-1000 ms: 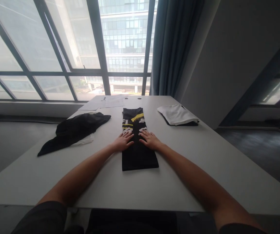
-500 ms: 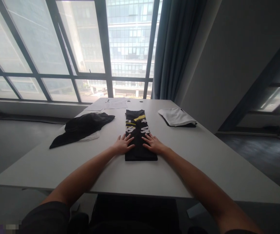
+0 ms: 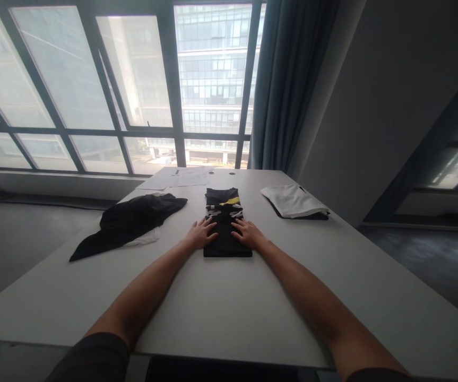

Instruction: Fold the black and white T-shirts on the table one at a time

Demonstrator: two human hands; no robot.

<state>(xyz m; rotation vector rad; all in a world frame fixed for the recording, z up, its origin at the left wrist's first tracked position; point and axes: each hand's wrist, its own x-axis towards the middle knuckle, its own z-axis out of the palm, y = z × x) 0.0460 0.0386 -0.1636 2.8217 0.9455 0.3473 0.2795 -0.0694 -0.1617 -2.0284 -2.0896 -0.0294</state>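
Observation:
A folded black garment [image 3: 227,241] with yellow and white print lies in a narrow strip on the white table [image 3: 221,313]. Its upper part is bunched into crosswise wrinkles just beyond my fingers. My left hand [image 3: 200,234] rests flat on its left edge with fingers spread. On the opposite edge, my right hand [image 3: 249,234] lies in the same way, palm down and fingers apart. Both hands press on the cloth without gripping it.
To the left lies a crumpled black cloth [image 3: 133,220] with a white piece under it. A folded white cloth [image 3: 294,200] sits on a dark one at the right. Paper sheets [image 3: 189,177] lie at the far end, near the windows and a blue-grey curtain [image 3: 288,79].
Both hands have pushed the garment's near part slightly forward, so its printed section has rumpled and the strip looks shorter. The camera view has shifted a little.

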